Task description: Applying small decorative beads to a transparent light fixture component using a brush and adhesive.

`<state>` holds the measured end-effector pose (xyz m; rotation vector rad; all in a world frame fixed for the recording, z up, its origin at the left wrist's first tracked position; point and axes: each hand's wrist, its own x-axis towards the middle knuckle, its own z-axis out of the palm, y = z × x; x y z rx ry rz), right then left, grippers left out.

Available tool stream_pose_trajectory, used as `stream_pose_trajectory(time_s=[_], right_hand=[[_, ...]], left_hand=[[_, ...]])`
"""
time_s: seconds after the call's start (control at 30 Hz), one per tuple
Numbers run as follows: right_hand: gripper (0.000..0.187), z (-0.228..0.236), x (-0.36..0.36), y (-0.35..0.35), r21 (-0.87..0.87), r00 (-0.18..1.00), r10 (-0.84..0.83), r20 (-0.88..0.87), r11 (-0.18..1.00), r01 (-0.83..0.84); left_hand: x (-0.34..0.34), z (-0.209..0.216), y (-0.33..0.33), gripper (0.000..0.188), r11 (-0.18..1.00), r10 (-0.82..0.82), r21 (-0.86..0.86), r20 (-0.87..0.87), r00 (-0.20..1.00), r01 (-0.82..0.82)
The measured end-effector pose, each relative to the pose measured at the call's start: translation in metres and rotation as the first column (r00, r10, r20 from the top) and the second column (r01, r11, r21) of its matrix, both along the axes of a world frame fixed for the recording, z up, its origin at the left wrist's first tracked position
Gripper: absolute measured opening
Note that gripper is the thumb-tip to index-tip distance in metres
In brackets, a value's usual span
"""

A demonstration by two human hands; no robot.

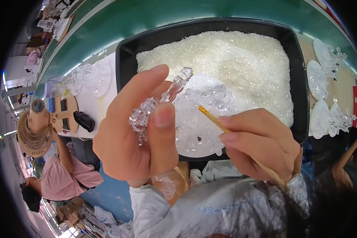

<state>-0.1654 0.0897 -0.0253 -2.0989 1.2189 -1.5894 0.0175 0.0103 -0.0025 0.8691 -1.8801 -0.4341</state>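
My left hand is closed round a clear faceted ornament, its beaded cluster at the lower end and a narrow stem rising past my thumb. My right hand pinches a thin paintbrush with a yellowish handle. The brush's golden tip points up and left, apart from the ornament. Below both hands lies a round clear disc carrying several clear faceted pieces, at the near side of a black tray. White, glassy granules fill most of that tray.
More clear ornaments on discs stand to the left and right of the tray. A green partition runs behind it. At the left are a beige fan, a black pouch and a person in pink. Another person's arm shows at right.
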Motion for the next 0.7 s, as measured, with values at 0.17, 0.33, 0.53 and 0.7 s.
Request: stream_pose_trajectory(time_s=[0.17, 0.33, 0.53, 0.7], right_hand=[[0.024, -0.002, 0.000, 0.001, -0.090, 0.998, 0.053, 0.043, 0.995, -0.049], [0.024, -0.003, -0.003, 0.008, -0.075, 0.995, 0.011, 0.095, 0.997, -0.004], [0.025, -0.010, -0.004, 0.011, -0.166, 0.989, 0.054, 0.141, 0.986, -0.030], [0.019, 0.003, -0.009, 0.025, -0.259, 0.834, 0.092, 0.544, 0.964, 0.063]], left_hand=[[0.004, 0.001, -0.001, 0.041, 1.000, 0.004, -0.018, 0.004, 1.000, -0.004], [0.002, -0.003, -0.004, 0.041, 1.000, -0.006, -0.024, -0.007, 1.000, 0.006], [0.006, -0.005, -0.004, 0.040, 0.997, -0.025, -0.068, -0.016, 1.000, 0.024], [0.025, 0.006, -0.016, 0.021, 0.926, -0.358, -0.174, -0.123, 0.926, 0.335]])
